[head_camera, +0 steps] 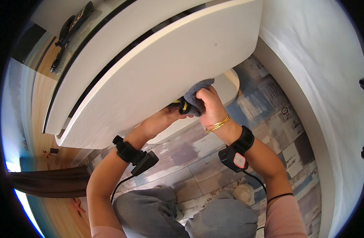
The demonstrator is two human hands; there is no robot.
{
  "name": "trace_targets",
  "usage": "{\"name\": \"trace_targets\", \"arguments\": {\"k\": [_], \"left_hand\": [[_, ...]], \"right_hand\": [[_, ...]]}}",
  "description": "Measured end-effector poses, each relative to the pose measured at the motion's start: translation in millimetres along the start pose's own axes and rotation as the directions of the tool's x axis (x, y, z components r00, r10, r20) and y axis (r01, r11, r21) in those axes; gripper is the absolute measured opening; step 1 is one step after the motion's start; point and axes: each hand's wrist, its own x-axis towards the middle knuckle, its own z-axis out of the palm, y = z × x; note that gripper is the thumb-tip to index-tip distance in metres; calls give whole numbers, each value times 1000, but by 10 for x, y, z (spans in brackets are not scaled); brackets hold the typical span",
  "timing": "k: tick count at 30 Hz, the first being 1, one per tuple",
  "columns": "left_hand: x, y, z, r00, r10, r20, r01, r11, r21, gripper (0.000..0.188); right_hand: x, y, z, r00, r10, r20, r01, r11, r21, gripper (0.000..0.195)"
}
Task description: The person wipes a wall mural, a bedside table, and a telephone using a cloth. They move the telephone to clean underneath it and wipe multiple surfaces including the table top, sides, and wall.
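A grey cloth (196,92) with black and yellow trim is bunched at the lower edge of the curved white drawer front (170,65) of a nightstand. My right hand (210,102) grips the cloth from the right, thumb on top, with gold bangles at the wrist. From the left, my left hand (167,116) holds the trimmed end, its fingers partly hidden by the drawer front's edge and the cloth. Below the hands, the nightstand's rounded white base (226,86) stands on the floor.
A black corded telephone (74,25) lies on the glass top at the upper left. White bedding (312,59) hangs over a pale bed base (292,101) on the right. Patchwork-patterned flooring (188,160) lies beneath my knees. A dark brown curtain (51,181) is at left.
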Motion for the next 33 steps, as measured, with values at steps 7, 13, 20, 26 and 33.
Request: {"name": "trace_targets", "arguments": {"k": [7,13,20,26,33], "left_hand": [[51,-16,-3,997,-77,-31,67,966,-251,41],[63,40,37,988,-73,138,91,987,-130,42],[-132,500,335,942,268,202,-315,915,253,40],[-507,968,167,612,776,151,-602,334,725,43],[-719,1066,38,379,912,156,-37,-153,988,51]], "right_hand": [[-35,63,-181,967,-216,-139,155,921,-356,25],[-117,-572,-144,609,-785,-115,475,477,-740,28],[140,-1252,479,143,-645,751,293,-697,-654,25],[183,-1156,879,262,-401,878,328,-818,-472,14],[157,-895,1072,242,-386,890,482,-749,-456,18]]}}
